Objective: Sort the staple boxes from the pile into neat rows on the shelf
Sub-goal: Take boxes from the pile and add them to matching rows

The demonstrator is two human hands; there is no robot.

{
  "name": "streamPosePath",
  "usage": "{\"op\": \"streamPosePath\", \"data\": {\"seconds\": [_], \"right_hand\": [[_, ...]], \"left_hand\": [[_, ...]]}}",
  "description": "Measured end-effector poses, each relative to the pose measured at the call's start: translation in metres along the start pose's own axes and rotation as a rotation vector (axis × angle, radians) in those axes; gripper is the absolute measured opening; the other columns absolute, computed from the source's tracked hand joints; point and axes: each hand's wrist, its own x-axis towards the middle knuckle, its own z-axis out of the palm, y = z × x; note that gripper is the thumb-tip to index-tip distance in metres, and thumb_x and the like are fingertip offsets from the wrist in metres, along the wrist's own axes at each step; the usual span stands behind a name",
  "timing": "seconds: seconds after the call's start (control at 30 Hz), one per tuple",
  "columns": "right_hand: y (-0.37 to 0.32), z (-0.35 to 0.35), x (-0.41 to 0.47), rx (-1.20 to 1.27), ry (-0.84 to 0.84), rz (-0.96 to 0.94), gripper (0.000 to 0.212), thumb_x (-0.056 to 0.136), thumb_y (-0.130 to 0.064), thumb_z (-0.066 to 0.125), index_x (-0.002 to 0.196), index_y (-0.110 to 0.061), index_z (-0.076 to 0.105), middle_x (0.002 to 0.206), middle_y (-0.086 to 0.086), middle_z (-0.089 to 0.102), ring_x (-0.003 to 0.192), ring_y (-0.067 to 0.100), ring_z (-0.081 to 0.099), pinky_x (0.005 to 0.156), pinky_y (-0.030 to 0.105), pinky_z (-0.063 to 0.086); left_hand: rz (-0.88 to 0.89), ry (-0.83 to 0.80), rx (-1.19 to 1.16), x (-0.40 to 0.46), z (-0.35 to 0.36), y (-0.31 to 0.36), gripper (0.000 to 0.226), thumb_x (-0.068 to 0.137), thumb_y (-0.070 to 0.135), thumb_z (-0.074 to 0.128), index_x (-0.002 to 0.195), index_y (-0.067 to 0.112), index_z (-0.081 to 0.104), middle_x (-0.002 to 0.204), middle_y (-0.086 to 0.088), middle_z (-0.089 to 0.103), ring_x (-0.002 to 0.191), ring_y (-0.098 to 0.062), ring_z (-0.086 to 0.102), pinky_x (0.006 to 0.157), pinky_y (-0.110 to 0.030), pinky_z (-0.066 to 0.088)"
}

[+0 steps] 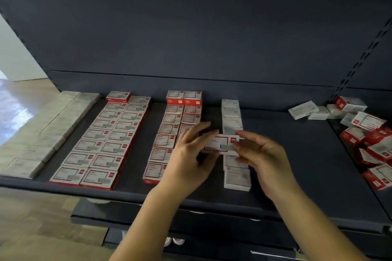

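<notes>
Both hands hold one red-and-white staple box (221,144) just above the dark shelf (297,154). My left hand (191,154) grips its left end and my right hand (261,154) pinches its right end. The box hovers between a double row of red-and-white boxes (171,125), partly hidden by my left hand, and a single row of white boxes (232,116). Further left lie another double row of red-and-white boxes (110,137) and a row of pale boxes (48,133). The loose pile (364,140) of mixed boxes fills the shelf's right end.
The shelf's dark back panel (191,38) rises behind the rows. A perforated upright (358,59) stands at the right. Bare shelf lies between the white row and the pile. Lower shelves (191,229) jut out below, and wooden floor (31,229) shows at the left.
</notes>
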Motion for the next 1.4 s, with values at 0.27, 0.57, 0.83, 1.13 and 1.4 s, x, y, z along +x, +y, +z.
{"op": "streamPosePath", "data": {"seconds": [0.27, 0.57, 0.83, 1.13, 1.4], "right_hand": [[0.003, 0.102, 0.007, -0.015, -0.077, 0.0, 0.027, 0.08, -0.002, 0.064, 0.102, -0.017, 0.067, 0.086, -0.003, 0.073, 0.084, 0.011, 0.069, 0.067, 0.022, 0.054], [0.022, 0.199, 0.037, -0.674, -0.114, -0.452, 0.032, 0.086, -0.005, 0.062, 0.115, -0.018, 0.061, 0.111, -0.018, 0.059, 0.101, -0.009, 0.054, 0.088, 0.009, 0.04], [0.018, 0.25, 0.064, -1.367, -0.268, -0.675, 0.073, 0.086, -0.019, 0.064, 0.146, -0.01, 0.023, 0.133, 0.008, 0.049, 0.124, 0.024, 0.044, 0.1, 0.032, 0.038], [0.017, 0.263, 0.094, -1.49, -0.102, -0.583, 0.061, 0.088, -0.018, 0.058, 0.143, -0.008, 0.032, 0.135, 0.01, 0.048, 0.126, 0.027, 0.042, 0.103, 0.04, 0.035], [0.019, 0.256, 0.109, -1.445, 0.07, -0.508, 0.057, 0.088, -0.012, 0.056, 0.142, -0.009, 0.035, 0.13, 0.012, 0.053, 0.12, 0.029, 0.049, 0.097, 0.037, 0.041]], "left_hand": [[0.29, 0.027, 0.274, -0.004, -0.07, -0.063, 0.044, 0.082, 0.034, 0.054, 0.118, 0.009, 0.059, 0.119, -0.001, 0.046, 0.115, -0.025, 0.045, 0.089, -0.047, 0.051], [0.366, -0.138, 0.335, 0.009, -0.143, -0.147, 0.04, 0.08, 0.032, 0.05, 0.108, 0.007, 0.066, 0.11, 0.001, 0.048, 0.099, -0.02, 0.05, 0.075, -0.039, 0.055], [0.316, -0.127, 0.293, 0.022, -0.177, -0.19, 0.049, 0.076, 0.027, 0.066, 0.115, -0.001, 0.057, 0.107, -0.013, 0.066, 0.104, -0.022, 0.052, 0.092, -0.029, 0.04], [0.227, -0.216, 0.292, 0.07, -0.173, -0.223, 0.042, 0.083, 0.019, 0.067, 0.124, 0.008, 0.059, 0.121, -0.008, 0.059, 0.116, -0.027, 0.052, 0.095, -0.036, 0.043], [0.098, -0.403, 0.357, 0.12, -0.125, -0.241, 0.036, 0.095, 0.016, 0.047, 0.13, 0.012, 0.053, 0.133, -0.003, 0.05, 0.121, -0.02, 0.045, 0.098, -0.03, 0.036]]}}
